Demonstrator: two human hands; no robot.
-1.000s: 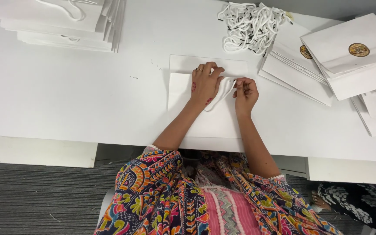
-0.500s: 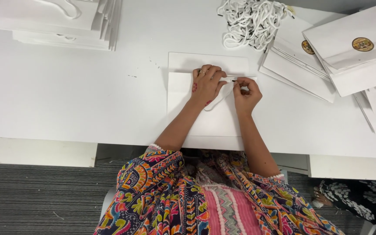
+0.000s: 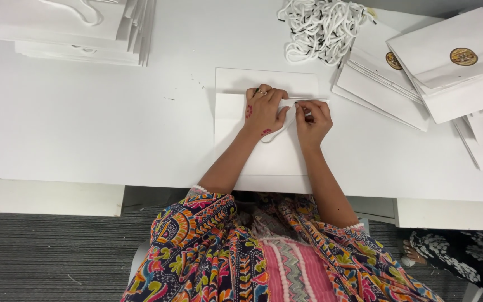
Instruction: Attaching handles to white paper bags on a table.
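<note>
While the bag [image 3: 264, 162] is pressed flat under the open left hand [image 3: 264, 109], a cord [image 3: 286, 124] is pinched by the right hand [image 3: 311, 118] just beside it.

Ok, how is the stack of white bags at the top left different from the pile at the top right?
The top-left stack is squared up, edges aligned; the top-right pile is fanned out and overlapping at angles. The top-left stack shows white cord handles on its top bag; the top-right pile shows round gold seals and no handles. A heap of white cords lies beside the top-right pile, not the top-left stack. Both are flat white paper bags on the white table.
</note>
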